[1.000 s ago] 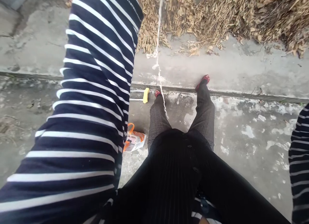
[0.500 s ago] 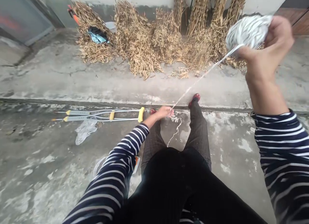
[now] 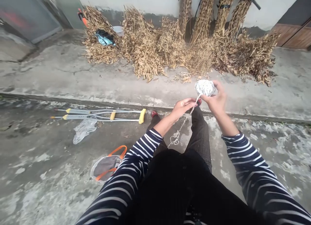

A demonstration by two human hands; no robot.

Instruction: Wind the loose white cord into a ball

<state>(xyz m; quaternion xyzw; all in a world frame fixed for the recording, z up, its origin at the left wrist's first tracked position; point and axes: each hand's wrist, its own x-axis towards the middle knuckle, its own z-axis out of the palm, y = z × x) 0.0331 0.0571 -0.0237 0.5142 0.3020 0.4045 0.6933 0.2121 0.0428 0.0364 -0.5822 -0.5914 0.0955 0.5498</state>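
Observation:
A ball of white string (image 3: pixel 203 87) is in my right hand (image 3: pixel 218 100), the fingers and thumb curled round its right side. A doubled strand leaves the ball's lower edge and slants down to the fingertips of my left hand (image 3: pixel 182 107), which are closed on it. Below that hand, loose string (image 3: pixel 175 139) drops between my legs and lies in a small tangle on the concrete. Both hands are close together over my right foot, with only a short length of strand between them.
Heaps of dried plant stalks (image 3: pixel 148 53) lie along the wall, with tied bundles (image 3: pixel 204 16) upright behind. A pair of crutches (image 3: pixel 102 115) and a clear plastic bag (image 3: pixel 85 131) lie left. An orange-handled bag (image 3: pixel 107 166) is beside my left arm. A low step edge (image 3: pixel 255 116) crosses ahead.
My right hand has come down and left with the ball, close to my left hand. My left hand has risen slightly rightward. More string lies on the ground. The view has shifted a little.

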